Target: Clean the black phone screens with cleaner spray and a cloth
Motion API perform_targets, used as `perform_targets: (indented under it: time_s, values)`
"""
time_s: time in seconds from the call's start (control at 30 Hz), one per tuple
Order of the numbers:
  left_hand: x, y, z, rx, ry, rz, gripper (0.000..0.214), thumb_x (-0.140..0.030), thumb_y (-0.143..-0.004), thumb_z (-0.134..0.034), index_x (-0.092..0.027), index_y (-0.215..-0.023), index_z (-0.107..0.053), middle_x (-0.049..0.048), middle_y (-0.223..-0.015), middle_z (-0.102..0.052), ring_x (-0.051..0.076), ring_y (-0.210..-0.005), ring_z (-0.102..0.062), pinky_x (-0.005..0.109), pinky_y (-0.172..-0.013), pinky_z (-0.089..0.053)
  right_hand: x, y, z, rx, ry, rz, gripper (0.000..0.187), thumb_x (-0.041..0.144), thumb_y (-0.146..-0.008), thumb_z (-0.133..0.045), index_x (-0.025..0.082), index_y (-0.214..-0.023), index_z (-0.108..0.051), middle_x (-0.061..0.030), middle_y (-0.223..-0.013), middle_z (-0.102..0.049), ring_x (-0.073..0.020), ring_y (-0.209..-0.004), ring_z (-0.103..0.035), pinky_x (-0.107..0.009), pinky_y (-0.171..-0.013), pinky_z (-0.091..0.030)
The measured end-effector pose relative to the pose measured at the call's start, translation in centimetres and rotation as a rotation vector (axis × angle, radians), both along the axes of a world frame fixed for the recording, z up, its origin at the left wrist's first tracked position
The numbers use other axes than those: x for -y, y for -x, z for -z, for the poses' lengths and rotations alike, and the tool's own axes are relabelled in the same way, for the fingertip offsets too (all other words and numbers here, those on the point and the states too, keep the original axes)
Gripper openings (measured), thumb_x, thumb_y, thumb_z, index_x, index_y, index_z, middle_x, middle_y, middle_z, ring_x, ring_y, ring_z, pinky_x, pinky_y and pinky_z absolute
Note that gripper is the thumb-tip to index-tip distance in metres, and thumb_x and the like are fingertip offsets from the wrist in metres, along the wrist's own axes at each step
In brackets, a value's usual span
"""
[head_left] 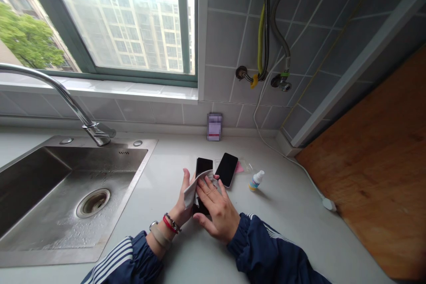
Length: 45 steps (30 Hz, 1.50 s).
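The right hand (216, 211) presses a white cloth (198, 187) over a black smartphone (203, 167).

You won't get any clean reads here. Upright card (214, 127) against the tile wall, just above frame centre: blurred blocks and a red band, no words you can make out. Small white dropper bottle (256, 181), right of centre: label has print, too small to read. Stainless sink (123, 152), upper left of the drain: tiny stamped marks on the deck, illegible. Black phone (226, 169), centre: dark screen, no text showing.
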<state>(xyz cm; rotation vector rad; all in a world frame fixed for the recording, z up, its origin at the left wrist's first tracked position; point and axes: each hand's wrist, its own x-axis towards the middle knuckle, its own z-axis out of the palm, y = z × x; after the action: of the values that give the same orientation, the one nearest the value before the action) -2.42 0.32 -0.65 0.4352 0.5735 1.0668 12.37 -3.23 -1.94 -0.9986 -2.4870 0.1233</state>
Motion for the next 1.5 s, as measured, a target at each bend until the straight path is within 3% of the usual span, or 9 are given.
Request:
perform_targets:
  time_s: [0.13,0.27,0.43,0.57,0.73,0.87,1.0,1.27,1.5]
  values:
    - [0.1,-0.8,0.9,-0.093,-0.045,-0.108,0.069,-0.069,-0.092,-0.053,-0.009,-0.120,-0.073,0.0170,-0.132,-0.069,0.033,-0.142,-0.048,0.044,-0.126,-0.024,-0.5,-0.3,0.4,-0.029,-0.045,0.067,0.074,0.049,-0.106,-0.040,0.014,-0.164,-0.011,-0.0154,-0.166,-0.024,-0.0353,-0.155,-0.022,-0.071,-0.119,-0.023]
    - [0.1,-1.3,1.7,-0.207,-0.111,-0.135,0.061,-0.065,-0.091,-0.058,-0.015,-0.121,-0.075,0.0108,-0.141,-0.063,0.030,-0.150,-0.036,0.042,-0.129,-0.013,-0.8,-0.7,0.9,-0.070,-0.051,0.140,0.071,0.048,-0.107,-0.036,0.015,-0.165,-0.010,-0.0152,-0.167,-0.023,-0.0353,-0.155,-0.021,-0.070,-0.120,-0.023]
    - [0.6,-1.5,0.8,-0.236,-0.204,-0.069,0.066,-0.070,-0.088,-0.058,-0.018,-0.126,-0.073,0.0090,-0.145,-0.061,0.029,-0.151,-0.035,0.041,-0.130,-0.010,-1.1,-0.9,1.2,-0.103,-0.031,0.152,0.071,0.050,-0.107,-0.033,0.015,-0.165,-0.010,-0.0161,-0.168,-0.020,-0.0352,-0.156,-0.017,-0.069,-0.120,-0.023]
    - [0.7,-1.2,0.1,-0.159,-0.114,-0.057,0.068,-0.068,-0.093,-0.051,-0.013,-0.128,-0.071,0.0142,-0.134,-0.069,0.030,-0.143,-0.047,0.040,-0.128,-0.017,-0.9,-0.9,0.6,-0.077,-0.008,0.086,0.072,0.053,-0.106,-0.034,0.014,-0.164,-0.016,-0.0150,-0.167,-0.025,-0.0355,-0.157,-0.014,-0.070,-0.119,-0.026]
    - [0.3,-0.2,-0.8,-0.047,0.099,0.005,0.077,-0.069,-0.096,-0.042,-0.005,-0.130,-0.066,0.0210,-0.115,-0.076,0.036,-0.119,-0.068,0.049,-0.116,-0.041,-0.3,-0.9,-0.5,-0.059,0.022,-0.050,0.067,0.055,-0.106,-0.035,0.016,-0.160,-0.030,-0.0129,-0.164,-0.034,-0.0339,-0.156,-0.019,-0.071,-0.120,-0.019]
    - [-0.1,0.6,-2.0,0.001,0.105,0.006,0.084,-0.073,-0.096,-0.034,-0.001,-0.129,-0.065,0.0231,-0.110,-0.076,0.035,-0.108,-0.073,0.048,-0.110,-0.047,0.2,-0.6,-1.0,-0.115,-0.018,-0.119,0.059,0.053,-0.105,-0.039,0.016,-0.151,-0.047,-0.0118,-0.155,-0.049,-0.0304,-0.153,-0.031,-0.066,-0.124,-0.012]
    - [-0.3,0.9,-2.3,-0.017,0.085,-0.007,0.083,-0.068,-0.099,-0.029,0.002,-0.126,-0.066,0.0238,-0.103,-0.077,0.035,-0.103,-0.074,0.047,-0.108,-0.048,0.5,-0.4,-1.1,-0.130,-0.025,-0.128,0.053,0.050,-0.106,-0.040,0.018,-0.144,-0.055,-0.0104,-0.152,-0.054,-0.0279,-0.150,-0.037,-0.062,-0.126,-0.012]
    - [0.2,0.2,-1.3,-0.052,0.083,0.021,0.075,-0.065,-0.099,-0.041,-0.003,-0.135,-0.062,0.0207,-0.117,-0.075,0.034,-0.116,-0.069,0.044,-0.112,-0.045,-0.5,-1.0,-0.2,-0.142,0.040,0.138,0.052,0.042,-0.109,-0.034,0.021,-0.156,-0.040,-0.0105,-0.157,-0.047,-0.0284,-0.150,-0.037,-0.064,-0.123,-0.020]
    - [0.2,-0.3,-0.8,-0.070,-0.011,-0.006,0.072,-0.065,-0.098,-0.044,-0.009,-0.140,-0.061,0.0172,-0.133,-0.069,0.032,-0.135,-0.057,0.044,-0.124,-0.028,-0.6,-0.8,0.4,-0.123,0.004,0.191,0.062,0.045,-0.107,-0.037,0.019,-0.163,-0.025,-0.0127,-0.163,-0.036,-0.0307,-0.151,-0.035,-0.061,-0.121,-0.030]
